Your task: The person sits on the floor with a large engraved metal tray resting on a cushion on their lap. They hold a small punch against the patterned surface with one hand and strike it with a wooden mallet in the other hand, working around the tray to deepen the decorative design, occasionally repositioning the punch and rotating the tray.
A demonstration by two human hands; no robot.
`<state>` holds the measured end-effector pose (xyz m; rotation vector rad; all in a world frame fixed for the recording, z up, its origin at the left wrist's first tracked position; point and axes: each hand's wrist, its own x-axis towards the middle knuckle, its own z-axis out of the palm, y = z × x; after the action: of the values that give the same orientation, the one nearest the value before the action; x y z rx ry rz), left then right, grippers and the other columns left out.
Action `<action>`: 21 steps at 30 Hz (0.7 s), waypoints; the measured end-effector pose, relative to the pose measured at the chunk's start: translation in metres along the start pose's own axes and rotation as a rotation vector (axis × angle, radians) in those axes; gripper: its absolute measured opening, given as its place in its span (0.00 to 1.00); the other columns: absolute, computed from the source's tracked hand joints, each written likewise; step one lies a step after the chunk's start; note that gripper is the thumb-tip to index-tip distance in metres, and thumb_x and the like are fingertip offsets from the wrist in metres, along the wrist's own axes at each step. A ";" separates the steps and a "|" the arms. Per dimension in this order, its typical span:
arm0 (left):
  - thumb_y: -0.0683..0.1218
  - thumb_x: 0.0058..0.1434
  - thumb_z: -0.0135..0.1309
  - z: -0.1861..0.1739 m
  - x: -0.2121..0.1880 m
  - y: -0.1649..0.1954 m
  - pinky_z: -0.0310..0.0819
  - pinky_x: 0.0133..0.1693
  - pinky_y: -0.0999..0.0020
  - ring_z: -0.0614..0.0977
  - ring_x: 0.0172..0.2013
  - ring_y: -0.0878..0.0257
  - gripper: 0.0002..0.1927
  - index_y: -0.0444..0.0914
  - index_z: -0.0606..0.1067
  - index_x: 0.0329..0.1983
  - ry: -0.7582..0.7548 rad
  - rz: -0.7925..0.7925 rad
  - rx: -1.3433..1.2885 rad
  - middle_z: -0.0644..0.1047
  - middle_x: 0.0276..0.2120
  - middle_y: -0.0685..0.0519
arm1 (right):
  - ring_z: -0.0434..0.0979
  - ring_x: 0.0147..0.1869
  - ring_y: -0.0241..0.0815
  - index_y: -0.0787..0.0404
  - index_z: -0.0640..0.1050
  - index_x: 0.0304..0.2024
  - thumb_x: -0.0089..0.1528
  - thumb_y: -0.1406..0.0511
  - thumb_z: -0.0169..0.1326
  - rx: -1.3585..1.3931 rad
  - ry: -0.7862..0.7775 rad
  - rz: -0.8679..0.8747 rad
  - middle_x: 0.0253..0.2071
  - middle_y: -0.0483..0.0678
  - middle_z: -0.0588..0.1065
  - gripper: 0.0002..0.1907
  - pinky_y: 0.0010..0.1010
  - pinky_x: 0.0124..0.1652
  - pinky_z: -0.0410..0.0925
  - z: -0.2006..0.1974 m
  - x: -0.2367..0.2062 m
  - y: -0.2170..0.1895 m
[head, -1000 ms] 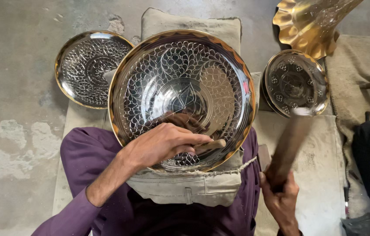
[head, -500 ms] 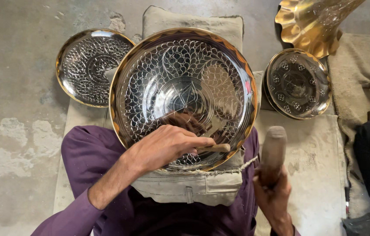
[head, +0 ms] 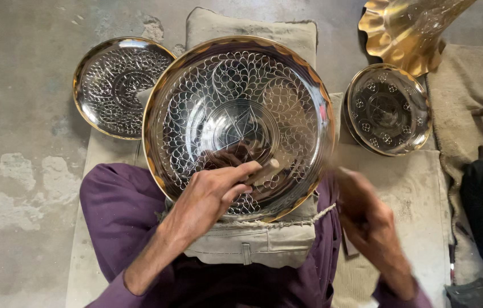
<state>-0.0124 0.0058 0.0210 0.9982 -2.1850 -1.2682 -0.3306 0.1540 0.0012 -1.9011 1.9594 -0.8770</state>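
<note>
head view: a large engraved metal dish (head: pixel 236 114) rests tilted on a cloth pad (head: pixel 253 245) in the person's lap, its patterned hollow facing up at the camera. left hand (head: pixel 210 197) lies over the near rim, fingers curled tight round a small punch-like tool (head: pixel 264 170). the tool's long axis runs from the fist up and to the right, its tip set on the patterned band below the dish's centre. right hand (head: pixel 367 214) is just off the dish's right rim, blurred; whether its fingers grip anything cannot be told, and no tool shows clearly in it. the tool's butt end points toward the right hand, which sits to its right and slightly lower; the left hand is the nearer, already on it. around: a smaller patterned plate (head: pixel 117 85) on the floor to the left, partly tucked behind the dish; another small plate (head: pixel 388 108) to the right; a fluted golden vessel (head: pixel 407 28) at top right; concrete floor (head: pixel 19 142).
</note>
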 end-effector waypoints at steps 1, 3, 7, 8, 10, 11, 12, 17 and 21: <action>0.39 0.63 0.53 0.003 -0.001 0.000 0.87 0.37 0.63 0.88 0.34 0.60 0.24 0.45 0.73 0.63 0.043 0.004 -0.022 0.85 0.41 0.49 | 0.79 0.27 0.40 0.54 0.66 0.68 0.60 0.72 0.61 -0.220 -0.079 -0.004 0.41 0.52 0.81 0.35 0.30 0.26 0.74 -0.008 0.014 -0.003; 0.34 0.61 0.48 0.010 -0.003 -0.001 0.88 0.37 0.64 0.89 0.39 0.59 0.27 0.45 0.74 0.62 0.122 0.015 -0.065 0.85 0.42 0.46 | 0.78 0.26 0.42 0.54 0.67 0.68 0.60 0.71 0.61 -0.336 -0.068 -0.065 0.41 0.54 0.81 0.34 0.32 0.25 0.73 -0.018 0.035 -0.016; 0.39 0.62 0.58 0.018 -0.008 -0.003 0.86 0.34 0.61 0.89 0.36 0.58 0.25 0.43 0.72 0.63 0.260 -0.015 -0.021 0.85 0.41 0.45 | 0.76 0.26 0.41 0.55 0.66 0.69 0.57 0.71 0.57 -0.017 -0.105 -0.078 0.44 0.53 0.80 0.37 0.32 0.26 0.72 -0.032 0.074 -0.046; 0.39 0.62 0.58 0.019 -0.010 -0.004 0.85 0.35 0.61 0.89 0.37 0.57 0.25 0.42 0.72 0.63 0.288 0.014 -0.015 0.85 0.40 0.45 | 0.75 0.21 0.40 0.56 0.66 0.69 0.55 0.71 0.56 0.035 -0.205 -0.020 0.45 0.52 0.80 0.37 0.32 0.21 0.71 -0.036 0.083 -0.052; 0.38 0.62 0.58 0.022 -0.012 -0.004 0.85 0.35 0.60 0.89 0.37 0.57 0.25 0.42 0.72 0.63 0.318 -0.001 -0.033 0.85 0.40 0.44 | 0.75 0.22 0.41 0.47 0.68 0.70 0.60 0.68 0.59 -0.398 -0.241 -0.126 0.37 0.48 0.81 0.35 0.35 0.22 0.72 -0.041 0.097 -0.063; 0.38 0.62 0.58 0.023 -0.013 -0.004 0.85 0.34 0.59 0.89 0.37 0.57 0.24 0.42 0.72 0.63 0.320 -0.044 -0.055 0.85 0.39 0.45 | 0.76 0.22 0.42 0.43 0.69 0.71 0.63 0.66 0.60 -0.615 -0.255 -0.178 0.34 0.46 0.81 0.34 0.36 0.23 0.73 -0.042 0.104 -0.068; 0.38 0.62 0.57 0.025 -0.014 -0.003 0.85 0.32 0.59 0.89 0.36 0.57 0.24 0.42 0.72 0.62 0.325 -0.087 -0.078 0.85 0.38 0.45 | 0.75 0.23 0.41 0.42 0.69 0.71 0.63 0.66 0.59 -0.616 -0.266 -0.207 0.34 0.45 0.81 0.33 0.36 0.23 0.72 -0.043 0.111 -0.071; 0.37 0.64 0.55 0.034 -0.018 -0.001 0.89 0.38 0.61 0.89 0.40 0.57 0.21 0.38 0.73 0.61 0.449 -0.129 -0.132 0.85 0.38 0.43 | 0.75 0.23 0.37 0.38 0.66 0.69 0.64 0.65 0.54 -0.611 -0.345 -0.340 0.32 0.42 0.80 0.31 0.32 0.22 0.71 -0.042 0.133 -0.087; 0.37 0.60 0.59 0.039 -0.022 0.000 0.87 0.36 0.60 0.89 0.37 0.56 0.23 0.36 0.72 0.60 0.553 -0.152 -0.185 0.85 0.35 0.42 | 0.77 0.26 0.37 0.45 0.65 0.72 0.64 0.65 0.54 -0.355 -0.210 -0.308 0.40 0.46 0.81 0.32 0.31 0.26 0.72 -0.038 0.141 -0.096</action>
<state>-0.0237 0.0448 0.0019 1.2741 -1.5699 -1.0692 -0.2892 0.0301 0.1180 -2.4309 1.8175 -0.3881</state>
